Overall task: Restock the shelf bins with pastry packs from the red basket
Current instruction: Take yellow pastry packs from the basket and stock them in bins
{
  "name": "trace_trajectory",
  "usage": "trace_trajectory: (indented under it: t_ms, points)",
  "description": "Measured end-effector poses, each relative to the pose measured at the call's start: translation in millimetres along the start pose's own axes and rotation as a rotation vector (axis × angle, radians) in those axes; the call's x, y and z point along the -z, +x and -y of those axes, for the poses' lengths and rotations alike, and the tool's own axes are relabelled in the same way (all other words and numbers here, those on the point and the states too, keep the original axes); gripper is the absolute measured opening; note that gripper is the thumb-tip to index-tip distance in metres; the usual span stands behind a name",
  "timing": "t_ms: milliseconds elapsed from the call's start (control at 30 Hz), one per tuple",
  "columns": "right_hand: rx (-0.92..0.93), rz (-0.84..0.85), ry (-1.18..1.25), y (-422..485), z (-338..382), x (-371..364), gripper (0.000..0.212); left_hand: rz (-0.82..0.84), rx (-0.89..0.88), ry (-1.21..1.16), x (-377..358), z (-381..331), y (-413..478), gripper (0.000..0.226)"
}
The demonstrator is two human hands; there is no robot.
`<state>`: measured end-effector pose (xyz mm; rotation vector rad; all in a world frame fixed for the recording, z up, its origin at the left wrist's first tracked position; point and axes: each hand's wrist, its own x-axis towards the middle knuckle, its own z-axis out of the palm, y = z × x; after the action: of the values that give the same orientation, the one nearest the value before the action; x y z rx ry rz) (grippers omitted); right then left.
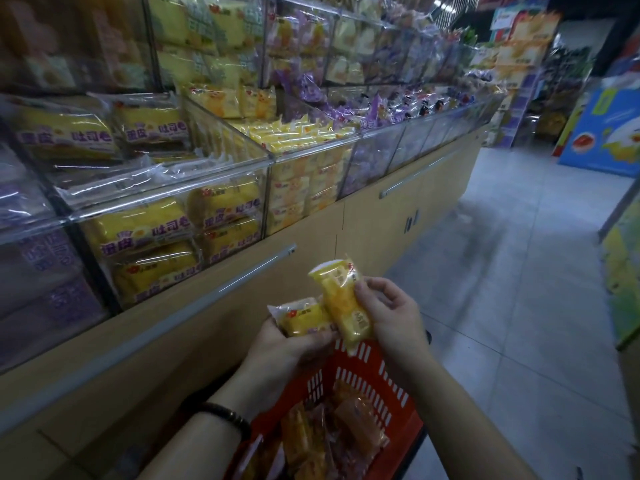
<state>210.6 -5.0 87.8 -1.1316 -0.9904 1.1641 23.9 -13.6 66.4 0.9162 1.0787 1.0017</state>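
Step in hand: packs picked, not yet shelved. Left hand (287, 344) is curled under a small yellow pastry pack (303, 318) and grips it. Right hand (391, 313) pinches a second yellow pack (346, 303), held upright and touching the first. Both packs sit just above the far rim of the red basket (388, 386), which holds more packs (332, 441) in orange and purple wrappers. The likely target is the clear bin of small yellow packs (298, 136), above and left of the hands and near full. Next move: lift both over its front wall and lay them on top. The print is too blurred to confirm the match.
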Motion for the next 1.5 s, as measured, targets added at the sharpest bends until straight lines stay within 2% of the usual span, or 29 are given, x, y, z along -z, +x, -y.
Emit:
trace_trajectory:
  t_ms: [67, 133, 200, 267, 333, 400, 467, 600, 700, 767, 833, 867, 933, 1000, 1133, 1300, 1400, 1500]
  points:
    - [0.123, 0.038, -0.305, -0.7, -3.1, -0.9, 0.031, -0.027, 0.000, 0.000, -5.1, 3.6, 3.2, 0.047]
    - [0.174, 0.120, -0.474, 0.8, -3.8, -1.8, 0.033, -0.042, -0.009, -0.034, -7.3, 3.4, 4.9, 0.050]
    - [0.116, 0.267, -0.407, 1.4, -1.0, -1.7, 0.041, -0.050, -0.023, -0.066, -6.3, -0.8, 3.0, 0.053]
    - [0.099, 0.327, -0.336, 1.3, 1.7, 0.2, 0.052, -0.058, -0.040, -0.077, -5.4, -7.4, -1.1, 0.055]
    - [0.166, 0.273, -0.336, -0.8, 6.0, 1.0, 0.059, -0.082, -0.068, -0.103, -5.1, -15.4, -6.1, 0.050]
    - [0.227, 0.144, -0.364, -3.8, 16.1, -0.4, 0.064, -0.119, -0.091, -0.138, -4.5, -24.8, -12.8, 0.054]
    - [0.290, 0.051, -0.349, -6.3, 26.3, -0.2, 0.061, -0.138, -0.117, -0.152, -2.0, -35.1, -22.0, 0.052]
    - [0.395, -0.037, -0.196, -25.1, 49.7, -5.7, 0.039, -0.062, -0.170, -0.117, 0.3, -56.8, -50.5, 0.042]
    - [0.464, -0.106, -0.267, -40.4, 64.7, -19.3, 0.048, -0.059, -0.231, -0.085, -3.6, -71.2, -68.1, 0.050]
    - [0.493, -0.082, -0.353, -46.8, 78.1, -31.6, 0.049, -0.081, -0.292, -0.028, -8.6, -84.8, -77.5, 0.058]
    - [0.480, 0.035, -0.308, -52.6, 93.1, -43.2, 0.036, -0.092, -0.352, 0.010, -10.0, -104.9, -88.3, 0.053]
    - [0.458, 0.112, -0.284, -56.1, 102.2, -48.9, 0.042, -0.099, -0.381, 0.035, -7.7, -116.2, -93.9, 0.049]
    - [0.461, 0.212, -0.279, -57.7, 118.1, -57.8, 0.069, -0.099, -0.432, 0.127, -0.4, -142.4, -106.9, 0.051]
    - [0.512, 0.197, -0.312, -56.8, 138.0, -67.3, 0.078, -0.092, -0.484, 0.226, 9.5, -169.2, -117.0, 0.058]
    - [0.635, 0.112, -0.519, -47.6, 180.8, -91.1, 0.077, -0.150, -0.552, 0.431, 30.2, -222.5, -120.1, 0.036]
    - [0.706, 0.112, -0.603, -9.4, 223.3, -130.0, 0.084, -0.150, -0.551, 0.611, 58.6, -294.3, -111.1, 0.036]
    - [0.688, 0.121, -0.586, 19.9, 241.0, -151.5, 0.072, -0.186, -0.535, 0.657, 83.2, -327.4, -96.1, 0.040]
    - [0.657, 0.055, -0.543, 60.6, 251.7, -171.3, 0.066, -0.310, -0.566, 0.717, 122.3, -344.3, -68.1, 0.023]
